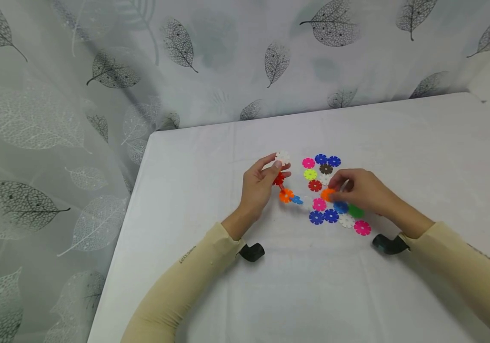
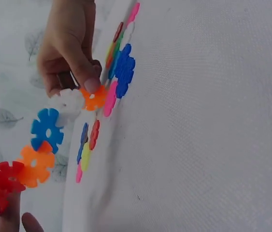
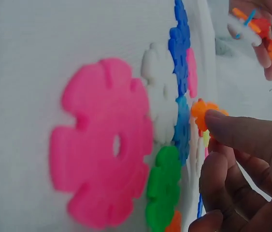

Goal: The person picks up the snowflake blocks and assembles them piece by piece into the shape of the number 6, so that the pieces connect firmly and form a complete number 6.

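Observation:
My left hand [image 1: 256,186] holds one end of a chain of notched plastic snowflake discs above the table. Along this chain come a red disc [image 2: 10,176], an orange disc [image 2: 35,165], a blue disc [image 2: 47,129] and a white disc [image 2: 69,104]. A pale disc [image 1: 282,157] shows at the left fingertips in the head view. Between thumb and fingertips, my right hand [image 1: 362,189] pinches a separate orange disc [image 3: 202,115] above the loose discs. The right wrist view shows a gap between that disc and the chain.
Loose discs lie flat on the white-covered table [image 1: 193,200], around and below the right hand. Among them are a pink disc [image 1: 362,227], a green disc [image 1: 355,211], a yellow disc [image 1: 310,174] and several dark blue ones. A leaf-patterned curtain [image 1: 227,62] hangs behind.

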